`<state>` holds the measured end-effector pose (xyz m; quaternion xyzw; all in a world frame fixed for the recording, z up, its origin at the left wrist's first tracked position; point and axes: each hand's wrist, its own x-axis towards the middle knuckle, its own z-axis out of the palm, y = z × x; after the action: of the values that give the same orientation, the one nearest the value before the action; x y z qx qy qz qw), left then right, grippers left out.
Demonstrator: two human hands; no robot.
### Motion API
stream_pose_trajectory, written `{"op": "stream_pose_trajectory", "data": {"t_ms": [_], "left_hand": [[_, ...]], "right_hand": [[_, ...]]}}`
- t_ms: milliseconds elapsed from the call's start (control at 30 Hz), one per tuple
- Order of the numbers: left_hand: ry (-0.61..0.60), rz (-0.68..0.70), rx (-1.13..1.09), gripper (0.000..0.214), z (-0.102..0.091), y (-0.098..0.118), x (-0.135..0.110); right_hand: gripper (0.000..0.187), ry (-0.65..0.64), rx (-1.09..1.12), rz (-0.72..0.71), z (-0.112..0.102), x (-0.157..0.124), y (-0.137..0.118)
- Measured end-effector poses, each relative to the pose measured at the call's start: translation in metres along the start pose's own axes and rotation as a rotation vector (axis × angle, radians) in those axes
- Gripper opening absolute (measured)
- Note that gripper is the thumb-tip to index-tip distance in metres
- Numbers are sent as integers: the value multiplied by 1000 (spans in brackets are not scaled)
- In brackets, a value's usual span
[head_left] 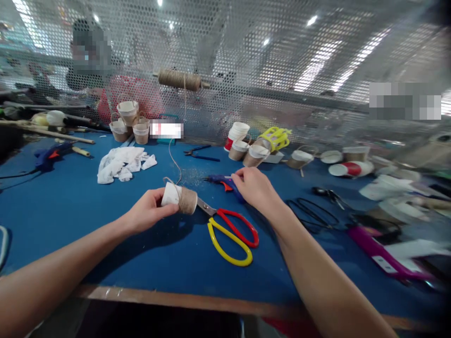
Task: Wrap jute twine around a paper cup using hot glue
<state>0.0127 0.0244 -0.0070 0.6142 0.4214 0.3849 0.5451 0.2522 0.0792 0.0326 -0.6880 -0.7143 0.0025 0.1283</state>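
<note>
Perforated grey metal mesh (246, 56) stood behind the blue tabletop (158, 267), with a spool of brown twine (179, 80) mounted against it. The two hands were apart from each other. The left hand (155, 206) gripped a small white cup partly wound with brown twine (172, 194), holding it tilted on its side above the near middle of the tabletop; a thin loose strand (174, 162) trailed from it toward the back. The right hand (256, 188) had its fingers closed on the rear of a blue glue gun with an orange-red trigger (222, 179), its nozzle pointing left. Between the hands lay metal scissors with red and yellow handles (210, 212), their blade tips hidden behind the cup. Farther back were crumpled white material (120, 163), blue-handled pliers (204, 156) and stacked twine-wrapped cups (127, 111).
</note>
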Motion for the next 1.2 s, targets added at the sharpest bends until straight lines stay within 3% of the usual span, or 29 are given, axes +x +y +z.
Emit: {"op": "stream_pose_trajectory", "data": {"t_ms": [167, 267, 367, 500, 600, 633, 700, 800, 900, 1067, 1200], "left_hand": [[10, 31, 60, 31, -1, -1, -6], [19, 54, 28, 32, -2, 1, -7], [30, 69, 3, 30, -2, 3, -8], [24, 99, 30, 27, -3, 2, -9], [30, 135, 81, 25, -4, 2, -9], [28, 147, 101, 25, -5, 2, -9], [21, 167, 143, 24, -5, 2, -10], [15, 209, 219, 24, -6, 1, -11], [18, 268, 303, 23, -7, 0, -11], [35, 308, 361, 21, -8, -1, -10], [26, 342, 389, 22, -8, 0, -9]], "right_hand": [[21, -152, -36, 94, 30, 11, 24], [26, -156, 4, 124, 40, 13, 27], [24, -101, 90, 182, 39, 13, 27], [34, 13, 289, 214, 20, 4, 22], [22, -21, 516, 146, -4, -15, 11], [20, -113, 717, 116, -12, -22, 7], [24, -232, 847, 39, -23, -37, -4], [21, -234, 862, -105, -28, -56, -22], [21, -209, 850, -130, -19, -69, -31], [19, -47, 753, -195, -2, -79, -27], [12, -73, 738, -201, 1, -80, -25]]}}
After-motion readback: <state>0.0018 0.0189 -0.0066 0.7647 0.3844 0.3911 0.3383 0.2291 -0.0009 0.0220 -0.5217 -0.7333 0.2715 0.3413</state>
